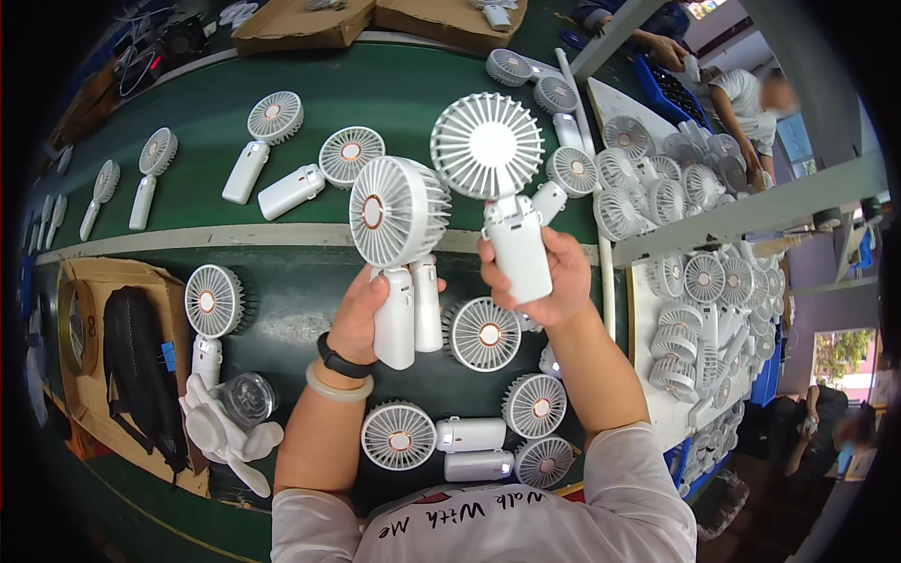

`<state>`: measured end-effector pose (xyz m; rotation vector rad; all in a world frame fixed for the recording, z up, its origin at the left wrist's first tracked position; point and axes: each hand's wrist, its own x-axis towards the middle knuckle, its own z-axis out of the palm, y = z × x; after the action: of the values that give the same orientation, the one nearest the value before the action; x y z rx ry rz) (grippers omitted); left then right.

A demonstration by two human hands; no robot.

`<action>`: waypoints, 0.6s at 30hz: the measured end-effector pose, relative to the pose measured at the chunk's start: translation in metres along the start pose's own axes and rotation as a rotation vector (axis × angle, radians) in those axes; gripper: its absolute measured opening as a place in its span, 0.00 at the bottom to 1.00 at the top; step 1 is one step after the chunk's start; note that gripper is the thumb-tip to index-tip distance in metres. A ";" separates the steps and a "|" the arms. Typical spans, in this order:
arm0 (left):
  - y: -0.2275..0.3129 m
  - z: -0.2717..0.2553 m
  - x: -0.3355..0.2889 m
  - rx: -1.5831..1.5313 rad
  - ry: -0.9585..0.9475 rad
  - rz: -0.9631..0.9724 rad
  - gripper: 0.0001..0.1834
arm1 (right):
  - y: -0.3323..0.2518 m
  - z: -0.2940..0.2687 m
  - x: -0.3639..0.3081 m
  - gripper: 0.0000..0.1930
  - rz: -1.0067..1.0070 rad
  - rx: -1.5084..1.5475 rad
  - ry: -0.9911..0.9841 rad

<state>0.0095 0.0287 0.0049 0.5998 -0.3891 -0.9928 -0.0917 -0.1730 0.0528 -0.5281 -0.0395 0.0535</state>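
My left hand point(353, 317) is wrapped round the handle of a white handheld fan point(392, 220), whose grille with its copper-coloured ring turns left. A second white handle point(427, 305) stands close behind it, and my fingers reach toward it; its fan head is mostly hidden. My right hand point(565, 277) grips another white handheld fan point(488, 145) by its handle, held upright with the ribbed head at the top. Below the hands, a fan point(485, 334) lies on the green bench, with several more fans point(400, 435) nearer to me, some with small lights on their handles.
More fans point(246, 173) lie spaced along the green conveyor point(216, 103) beyond the bench. Piled fans point(709, 281) fill the white table at right. A cardboard box point(84, 361) with a black pouch and a tape roll stands left, near a white-bladed fan point(214, 427). Other people work at right.
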 end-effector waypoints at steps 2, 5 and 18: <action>0.003 0.007 0.000 0.178 -0.002 0.015 0.42 | 0.002 0.001 -0.007 0.26 -0.063 -0.056 -0.023; 0.002 0.003 -0.001 0.284 -0.004 0.057 0.48 | 0.010 0.000 -0.010 0.25 -0.188 -0.144 0.055; -0.011 0.000 -0.006 -0.276 -0.204 -0.020 0.54 | 0.032 0.001 -0.009 0.22 -0.227 -0.549 0.343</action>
<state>-0.0009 0.0296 -0.0026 0.2544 -0.4178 -1.1087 -0.1018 -0.1459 0.0371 -1.0710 0.2278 -0.2776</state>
